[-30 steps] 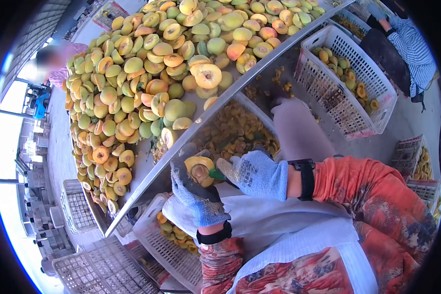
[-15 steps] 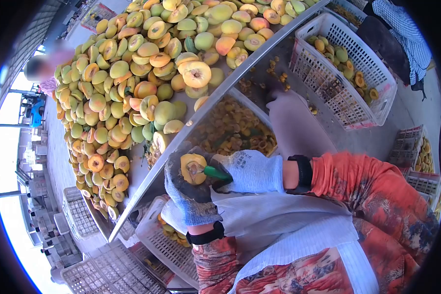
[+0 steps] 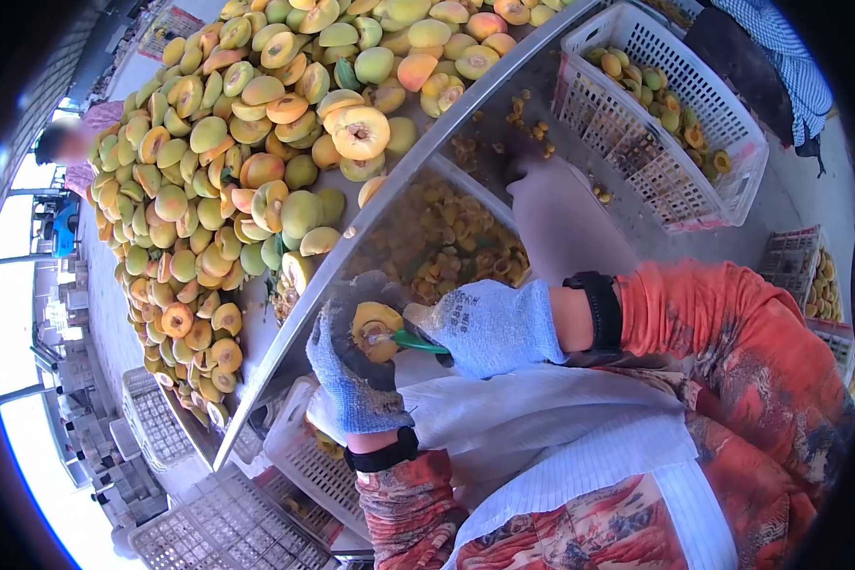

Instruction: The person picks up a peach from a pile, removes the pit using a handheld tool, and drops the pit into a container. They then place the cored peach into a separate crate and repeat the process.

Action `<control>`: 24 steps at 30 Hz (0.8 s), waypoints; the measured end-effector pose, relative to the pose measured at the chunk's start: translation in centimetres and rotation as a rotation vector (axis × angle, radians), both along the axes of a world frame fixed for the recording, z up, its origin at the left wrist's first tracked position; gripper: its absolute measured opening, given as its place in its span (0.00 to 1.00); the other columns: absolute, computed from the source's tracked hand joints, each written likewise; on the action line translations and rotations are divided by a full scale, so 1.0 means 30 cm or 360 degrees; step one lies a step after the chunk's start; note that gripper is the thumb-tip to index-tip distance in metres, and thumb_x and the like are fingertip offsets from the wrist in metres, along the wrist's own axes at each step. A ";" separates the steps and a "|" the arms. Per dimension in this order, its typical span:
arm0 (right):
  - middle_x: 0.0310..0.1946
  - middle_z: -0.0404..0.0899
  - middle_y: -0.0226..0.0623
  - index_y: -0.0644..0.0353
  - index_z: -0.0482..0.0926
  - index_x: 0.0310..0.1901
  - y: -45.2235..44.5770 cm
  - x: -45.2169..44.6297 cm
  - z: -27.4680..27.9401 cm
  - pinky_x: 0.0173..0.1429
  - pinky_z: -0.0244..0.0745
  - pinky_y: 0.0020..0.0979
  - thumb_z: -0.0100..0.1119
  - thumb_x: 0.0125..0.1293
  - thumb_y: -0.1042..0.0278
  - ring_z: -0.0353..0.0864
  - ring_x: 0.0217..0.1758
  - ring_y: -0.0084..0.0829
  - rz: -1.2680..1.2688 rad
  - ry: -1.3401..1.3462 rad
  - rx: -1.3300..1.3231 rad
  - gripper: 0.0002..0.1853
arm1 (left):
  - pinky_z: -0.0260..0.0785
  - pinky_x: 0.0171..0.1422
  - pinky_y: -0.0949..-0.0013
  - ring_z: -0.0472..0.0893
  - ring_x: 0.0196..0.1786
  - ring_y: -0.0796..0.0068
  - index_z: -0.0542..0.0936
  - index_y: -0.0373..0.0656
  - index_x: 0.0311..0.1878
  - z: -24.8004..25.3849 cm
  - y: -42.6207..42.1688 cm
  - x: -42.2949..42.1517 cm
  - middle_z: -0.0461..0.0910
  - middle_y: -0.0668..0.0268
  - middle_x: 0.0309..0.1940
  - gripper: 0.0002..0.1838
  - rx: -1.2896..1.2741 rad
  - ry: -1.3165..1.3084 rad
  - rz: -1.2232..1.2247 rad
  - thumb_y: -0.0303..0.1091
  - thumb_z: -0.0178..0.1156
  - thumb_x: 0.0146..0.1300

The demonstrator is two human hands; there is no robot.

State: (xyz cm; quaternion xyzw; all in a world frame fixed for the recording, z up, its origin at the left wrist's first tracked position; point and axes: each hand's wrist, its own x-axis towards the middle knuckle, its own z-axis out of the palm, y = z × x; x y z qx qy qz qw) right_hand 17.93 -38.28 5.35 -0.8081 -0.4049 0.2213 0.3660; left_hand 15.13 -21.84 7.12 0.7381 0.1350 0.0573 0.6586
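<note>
I have the left hand's grip [image 3: 354, 372] curled snugly around a halved fruit [image 3: 374, 317], cut face showing, on the near side of the desk's [image 3: 389, 195] metal edge, and the right hand's grip [image 3: 489, 326] closed firmly on the green handle of a small tool [image 3: 422, 343]. The tool's metal end meets the middle of that cut face, though from my view it is too small to say how deep it sits. I also see a heap of fruit [image 3: 247, 142] on the desk, scraps [image 3: 446, 228] just beyond the hands, and a white crate [image 3: 608, 138] of fruit pieces farther right.
</note>
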 end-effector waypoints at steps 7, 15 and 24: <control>0.21 0.73 0.40 0.63 0.63 0.45 -0.021 0.049 0.100 0.17 0.68 0.31 0.56 0.55 0.69 0.76 0.18 0.29 0.0094 0.1131 -0.0040 0.18 | 0.71 0.35 0.75 0.77 0.33 0.72 0.77 0.32 0.41 0.024 -0.015 0.021 0.78 0.60 0.32 0.17 -0.0252 0.0172 0.0226 0.38 0.55 0.60; 0.25 0.74 0.41 0.63 0.66 0.46 0.016 0.016 0.016 0.19 0.69 0.32 0.50 0.54 0.75 0.75 0.18 0.32 0.0043 0.0592 -0.0014 0.16 | 0.69 0.31 0.77 0.78 0.32 0.72 0.78 0.33 0.41 0.003 -0.018 0.038 0.79 0.61 0.32 0.13 -0.0550 0.0238 0.0272 0.34 0.57 0.57; 0.19 0.68 0.36 0.61 0.67 0.36 0.013 0.001 0.039 0.17 0.65 0.28 0.52 0.53 0.72 0.71 0.14 0.30 0.0128 0.1718 0.0088 0.09 | 0.71 0.38 0.71 0.78 0.32 0.70 0.76 0.33 0.44 -0.012 0.003 0.038 0.78 0.60 0.32 0.17 0.0166 0.0067 -0.0091 0.38 0.54 0.59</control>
